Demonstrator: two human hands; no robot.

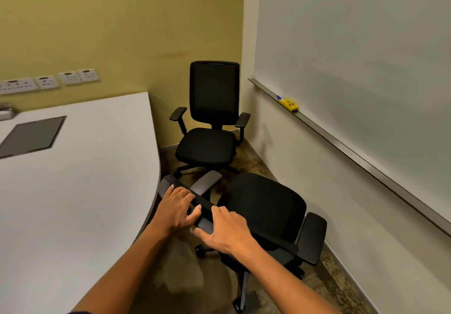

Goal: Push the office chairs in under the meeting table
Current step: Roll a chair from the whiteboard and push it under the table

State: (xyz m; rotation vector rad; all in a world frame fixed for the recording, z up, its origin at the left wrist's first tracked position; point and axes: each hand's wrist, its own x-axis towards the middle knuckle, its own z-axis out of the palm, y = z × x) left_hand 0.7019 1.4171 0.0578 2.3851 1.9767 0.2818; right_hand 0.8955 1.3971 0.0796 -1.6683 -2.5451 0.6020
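Both of our hands rest side by side, left hand (176, 208) and right hand (225, 226), fingers curled over the top edge of the near chair (266, 206) beside the meeting table (80, 191), with the second chair (210, 123) standing in the corner.

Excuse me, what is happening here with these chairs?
A person stands beside the white rounded meeting table with both hands on the top edge of the backrest of the near black office chair: left hand, right hand. Its seat faces away from the table, not yet pushed in. A second black mesh-back chair stands untouched in the corner.
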